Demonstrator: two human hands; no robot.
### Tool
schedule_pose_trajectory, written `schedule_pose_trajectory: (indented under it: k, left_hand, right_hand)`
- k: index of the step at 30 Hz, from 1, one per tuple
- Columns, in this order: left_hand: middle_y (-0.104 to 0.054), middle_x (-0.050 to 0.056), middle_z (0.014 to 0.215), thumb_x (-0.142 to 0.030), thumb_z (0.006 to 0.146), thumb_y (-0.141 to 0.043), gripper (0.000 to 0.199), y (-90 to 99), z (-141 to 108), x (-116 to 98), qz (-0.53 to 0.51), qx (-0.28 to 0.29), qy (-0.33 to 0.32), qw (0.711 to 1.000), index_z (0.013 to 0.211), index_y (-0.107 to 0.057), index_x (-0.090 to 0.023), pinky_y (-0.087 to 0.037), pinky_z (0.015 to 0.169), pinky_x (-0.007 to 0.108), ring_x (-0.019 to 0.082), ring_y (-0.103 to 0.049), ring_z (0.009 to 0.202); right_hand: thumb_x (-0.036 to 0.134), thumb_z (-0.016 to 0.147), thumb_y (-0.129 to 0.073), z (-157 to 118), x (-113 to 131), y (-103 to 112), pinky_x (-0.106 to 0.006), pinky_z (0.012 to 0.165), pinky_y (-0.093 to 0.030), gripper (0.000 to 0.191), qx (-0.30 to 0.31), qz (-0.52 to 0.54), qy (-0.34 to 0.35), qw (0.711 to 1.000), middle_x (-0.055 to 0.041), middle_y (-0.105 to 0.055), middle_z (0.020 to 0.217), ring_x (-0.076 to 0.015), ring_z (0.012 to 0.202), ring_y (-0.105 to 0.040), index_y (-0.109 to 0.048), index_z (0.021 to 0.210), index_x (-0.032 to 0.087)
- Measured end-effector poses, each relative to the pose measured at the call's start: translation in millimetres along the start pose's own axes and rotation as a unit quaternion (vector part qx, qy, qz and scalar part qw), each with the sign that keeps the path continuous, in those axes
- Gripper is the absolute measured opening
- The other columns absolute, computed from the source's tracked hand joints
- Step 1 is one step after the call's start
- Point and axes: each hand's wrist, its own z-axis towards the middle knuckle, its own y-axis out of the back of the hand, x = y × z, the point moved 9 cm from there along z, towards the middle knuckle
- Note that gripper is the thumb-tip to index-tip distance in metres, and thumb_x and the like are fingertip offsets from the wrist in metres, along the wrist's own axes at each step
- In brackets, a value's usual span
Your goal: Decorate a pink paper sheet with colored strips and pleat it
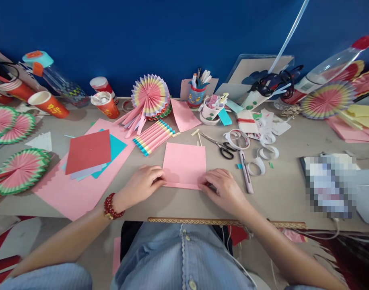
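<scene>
A square of pink paper (184, 163) lies flat on the table in front of me, with a narrow strip folded up along its near edge. My left hand (145, 182) pinches that fold at its left end, thumb and fingers closed on the paper. At the right end my right hand (221, 187) grips the same edge with fingers curled. Just behind the square lies a pleated strip (154, 137) in pink, yellow and blue. Scissors (222, 148) with black handles and a pink utility knife (246, 172) are to the right of the paper.
Red, blue and pink paper sheets (89, 151) lie at left, near green-edged paper fans (23, 171). A round pleated fan (149, 96), paper cups (106, 104) and a pen holder (196, 94) stand along the blue wall. Tape rolls (237, 139) and a blurred device (327, 185) are at right.
</scene>
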Motion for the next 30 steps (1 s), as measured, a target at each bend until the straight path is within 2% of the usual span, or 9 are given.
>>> schedule_pose_trajectory:
  k: [10, 15, 23, 30]
  left_hand:
    - [-0.063, -0.002, 0.082, -0.027, 0.097, -0.055, 0.015, 0.4, -2.1, 4.6, -0.014, -0.011, 0.006, 1.000, 0.086, -0.062, -0.019, -0.039, 0.076, 0.029, 0.015, -0.058, 0.075]
    - [-0.066, -0.001, 0.086, -0.026, 0.097, -0.053, 0.017, -0.1, 0.6, 6.6, -0.039, 0.028, -0.011, 0.999, 0.086, -0.065, -0.020, -0.040, 0.074, 0.027, 0.015, -0.060, 0.080]
    - [-0.065, -0.001, 0.085, -0.024, 0.091, -0.056, 0.014, -0.4, 11.9, 7.5, -0.007, 0.076, -0.001, 0.997, 0.081, -0.066, -0.021, -0.038, 0.069, 0.026, 0.015, -0.060, 0.076]
    - [-0.069, -0.002, 0.076, -0.024, 0.080, -0.064, 0.007, -2.1, 24.4, 13.8, -0.012, 0.142, 0.045, 0.989, 0.076, -0.069, -0.021, -0.034, 0.060, 0.024, 0.013, -0.061, 0.070]
  right_hand:
    - [0.020, 0.090, -0.059, 2.8, -2.8, -0.3, -0.035, 0.084, -0.038, 0.007, 0.017, 0.012, -0.007, 1.000, -0.0023, -0.068, 0.082, -0.0204, 0.083, -0.059, -0.061, 0.084, 0.022]
    - [0.020, 0.091, -0.060, 2.6, -3.5, -1.3, -0.035, 0.084, -0.038, 0.006, 0.021, 0.011, -0.002, 1.000, -0.0023, -0.067, 0.082, -0.0202, 0.082, -0.058, -0.060, 0.084, 0.021]
    - [0.024, 0.092, -0.059, 2.7, -4.5, -2.4, -0.035, 0.084, -0.038, 0.009, 0.025, -0.002, 0.005, 1.000, -0.0025, -0.066, 0.082, -0.0205, 0.082, -0.058, -0.060, 0.083, 0.021]
    - [0.024, 0.093, -0.056, 4.3, -0.8, 0.0, -0.035, 0.081, -0.039, 0.011, 0.025, 0.000, 0.017, 1.000, -0.0028, -0.066, 0.079, -0.0208, 0.079, -0.058, -0.059, 0.083, 0.022]
